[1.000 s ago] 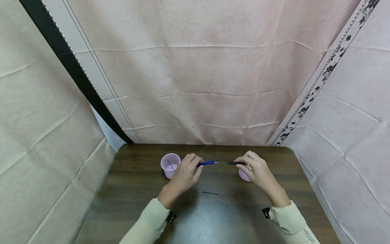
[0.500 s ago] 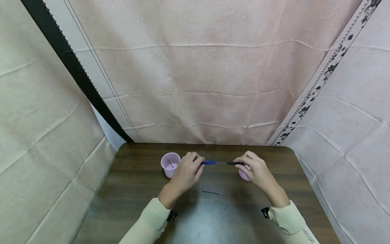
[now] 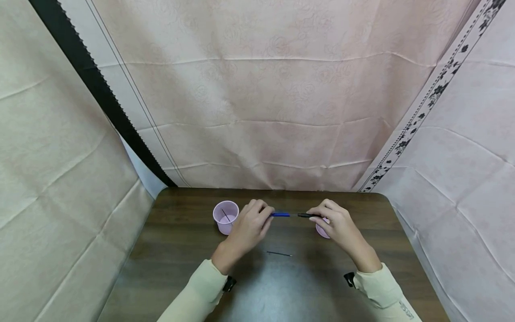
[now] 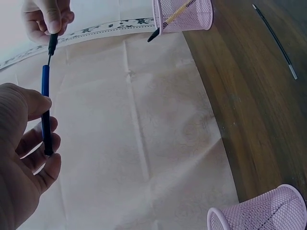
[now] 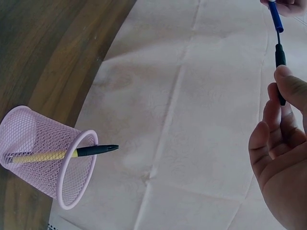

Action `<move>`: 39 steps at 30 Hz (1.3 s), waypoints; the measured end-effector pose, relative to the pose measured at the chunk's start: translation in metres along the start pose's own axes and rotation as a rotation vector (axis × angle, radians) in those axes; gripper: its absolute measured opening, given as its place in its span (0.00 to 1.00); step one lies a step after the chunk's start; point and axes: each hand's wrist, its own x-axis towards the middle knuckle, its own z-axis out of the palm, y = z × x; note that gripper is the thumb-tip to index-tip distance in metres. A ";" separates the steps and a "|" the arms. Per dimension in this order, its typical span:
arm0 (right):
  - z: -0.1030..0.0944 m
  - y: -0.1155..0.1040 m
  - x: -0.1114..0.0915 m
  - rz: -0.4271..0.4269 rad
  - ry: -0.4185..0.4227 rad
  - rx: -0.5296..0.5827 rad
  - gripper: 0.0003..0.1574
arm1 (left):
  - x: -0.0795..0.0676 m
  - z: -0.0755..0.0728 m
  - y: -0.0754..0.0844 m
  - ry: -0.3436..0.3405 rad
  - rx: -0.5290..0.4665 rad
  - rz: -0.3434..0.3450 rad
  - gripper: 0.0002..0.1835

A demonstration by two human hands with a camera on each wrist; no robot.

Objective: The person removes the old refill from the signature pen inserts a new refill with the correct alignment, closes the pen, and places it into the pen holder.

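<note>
In the head view my left hand (image 3: 246, 226) pinches a blue pen barrel (image 4: 45, 91) between thumb and fingers. Opposite it, my right hand (image 3: 337, 226) holds the black grip section (image 5: 280, 55) of the pen by thumb and fingertips. A thin refill (image 5: 278, 37) runs from the black section into the open end of the blue barrel, a short length of it showing in the gap. Both pieces are lined up level above the table. On the wood in front of the hands lies a separate dark pen refill (image 3: 279, 254).
A pink mesh cup (image 3: 225, 226) with a thin dark stick (image 3: 225, 214) inside stands beside the left hand. Another pink mesh cup (image 5: 45, 177), holding a yellow pen (image 5: 48, 156) with a black end, stands by the right hand. Cloth hangs behind the wooden table (image 3: 181, 268).
My left hand has shifted right with the blue barrel, covering more of the refill, so the gap to the black section is shorter. The right hand has edged slightly left.
</note>
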 end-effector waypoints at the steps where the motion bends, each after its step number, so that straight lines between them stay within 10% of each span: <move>1: 0.000 0.000 0.000 0.000 -0.002 0.003 0.16 | 0.001 0.000 0.000 0.005 0.001 0.004 0.05; 39: 0.002 -0.005 0.006 -0.054 -0.015 0.017 0.14 | 0.007 0.006 0.009 0.001 0.007 0.008 0.04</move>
